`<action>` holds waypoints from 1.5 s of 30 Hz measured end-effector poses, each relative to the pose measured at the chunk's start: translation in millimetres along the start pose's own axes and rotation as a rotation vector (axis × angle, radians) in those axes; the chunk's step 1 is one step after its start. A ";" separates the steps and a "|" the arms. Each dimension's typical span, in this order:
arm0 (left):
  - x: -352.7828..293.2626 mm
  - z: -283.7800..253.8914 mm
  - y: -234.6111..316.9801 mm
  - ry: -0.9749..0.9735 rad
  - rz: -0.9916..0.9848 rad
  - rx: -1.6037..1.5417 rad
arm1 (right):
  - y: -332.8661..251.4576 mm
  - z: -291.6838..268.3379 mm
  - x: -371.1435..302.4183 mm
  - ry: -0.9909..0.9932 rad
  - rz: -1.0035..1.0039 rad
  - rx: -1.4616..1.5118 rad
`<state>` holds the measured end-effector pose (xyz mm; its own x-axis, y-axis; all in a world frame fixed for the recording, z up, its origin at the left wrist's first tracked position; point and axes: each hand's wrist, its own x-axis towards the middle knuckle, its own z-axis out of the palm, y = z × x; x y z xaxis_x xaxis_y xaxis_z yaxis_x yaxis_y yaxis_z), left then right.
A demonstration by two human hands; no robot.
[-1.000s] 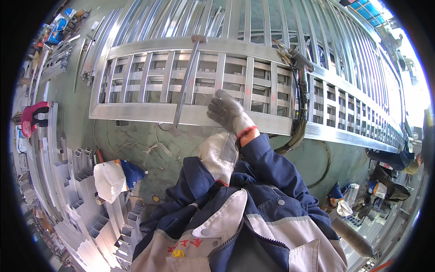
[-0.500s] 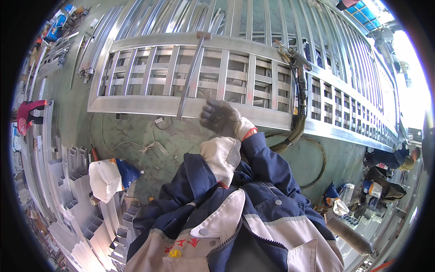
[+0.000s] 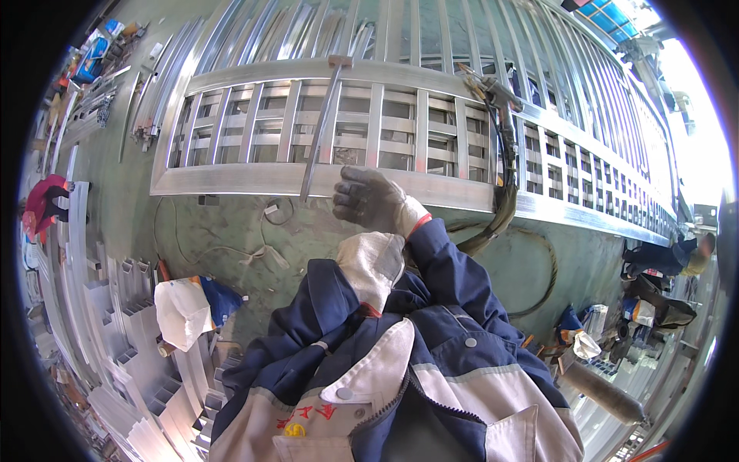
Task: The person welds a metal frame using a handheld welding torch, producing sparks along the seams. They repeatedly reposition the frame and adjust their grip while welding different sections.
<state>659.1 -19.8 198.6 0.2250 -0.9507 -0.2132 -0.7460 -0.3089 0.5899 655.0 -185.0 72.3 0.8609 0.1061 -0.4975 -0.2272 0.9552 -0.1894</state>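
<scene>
Over green floor [image 3: 231, 225] by metal framework [image 3: 375, 115], the empty right hand [image 3: 371, 202] curls loosely, left hand's [image 3: 372, 266] grip hidden.

Right hand [image 3: 371, 202]: well lit, fairly clear
Glare [image 3: 699, 127]: blown-out white, far right of hand
Metal frame [image 3: 239, 179]: shiny streaks, above hand
Floor [image 3: 308, 240]: duller, below hand
Profiles [image 3: 150, 423]: bright highlight, lower left of hand
Rim: black vignette, edges bent, detail soft

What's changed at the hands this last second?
The right hand has drawn back toward the body and slightly left, from across the near rail of the slatted metal frame to that rail's edge. Nothing was visibly grasped or released. The left hand stays near the right wrist; the hammer-like tool still lies across the frame.
</scene>
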 end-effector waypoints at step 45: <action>38.0 23.9 -2.9 0.158 0.139 -0.731 | -50.7 31.1 -61.2 -0.243 -0.593 0.097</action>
<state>654.9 -54.3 170.2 0.2870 -0.9578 -0.0175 -0.1816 -0.0723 0.9807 628.0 -231.3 138.7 0.9087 -0.3986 -0.1240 0.3509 0.8903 -0.2901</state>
